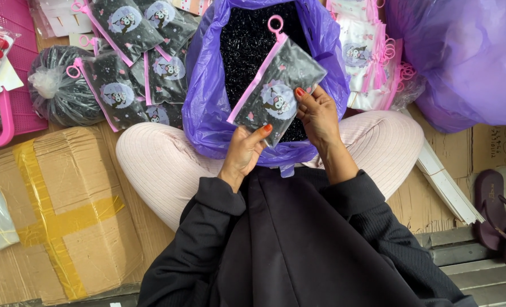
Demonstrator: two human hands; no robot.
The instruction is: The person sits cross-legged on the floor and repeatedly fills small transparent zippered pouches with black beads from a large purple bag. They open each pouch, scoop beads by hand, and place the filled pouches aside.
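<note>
1. Both hands are on one black zip pouch (pixel 278 96), held up over the open purple bag (pixel 207 108) in the person's lap.
2. The left hand (pixel 242 153) pinches the pouch's lower corner, thumb on top, fingers (pixel 262 132) clamped on the pouch.
3. The right hand (pixel 319 113) grips the pouch's right edge, fingers closed on it, thumb across the front.
4. The pouch is tilted: its long axis runs from about 7 o'clock up to 1 o'clock, with the pink ring pull (pixel 275 24) pointing toward 1 o'clock and the pink zip strip along its left edge.
5. Behind it, the purple bag is full of small black bits (pixel 244 45).
6. At 10 o'clock lies a heap of matching black pouches (pixel 145 62); beside it, a knotted clear bag of black stuff (pixel 57 85).
7. At 2 o'clock, white pouches (pixel 361 51) and a second purple bag (pixel 463 57).
8. At 8 o'clock, a taped cardboard box (pixel 65 210). At 4 o'clock, dark sandals (pixel 500 216).
9. Nothing lies between the hands and the pouch.
</note>
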